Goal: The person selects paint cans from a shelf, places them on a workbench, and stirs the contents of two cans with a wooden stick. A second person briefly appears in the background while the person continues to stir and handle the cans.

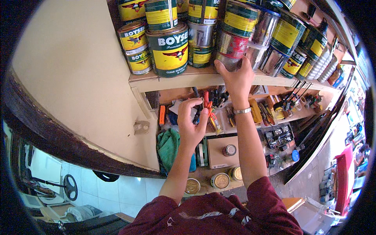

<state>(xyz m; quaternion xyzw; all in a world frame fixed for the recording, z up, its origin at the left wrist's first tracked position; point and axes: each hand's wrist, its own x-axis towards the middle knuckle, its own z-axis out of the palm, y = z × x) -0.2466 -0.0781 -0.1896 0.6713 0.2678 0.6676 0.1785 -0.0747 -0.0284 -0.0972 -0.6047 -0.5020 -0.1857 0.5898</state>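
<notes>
My right hand (pixel 238 76) reaches up to the shelf and grips a ribbed silver can (pixel 228 61) low in a stack, thumb on its left side and fingers on its right. Directly above that can sit a red and silver can (pixel 233 44) and a green and yellow paint can (pixel 240 19). Lower and to the left, my left hand (pixel 190 119) hovers before the tool shelf, fingers curled and thumb apart, with no held thing visible. Orange-handled tools (pixel 210 105) show just beyond its thumb.
Large paint cans (pixel 168 51) crowd the upper shelf (pixel 176 81). Below are a green cloth (pixel 168 147), a yellow tray (pixel 255 111), a socket set (pixel 279 135) and a small can on a cardboard box (pixel 223 158). Gold-lidded cans (pixel 220 180) stand near my body; a cabinet panel (pixel 78 78) is at left.
</notes>
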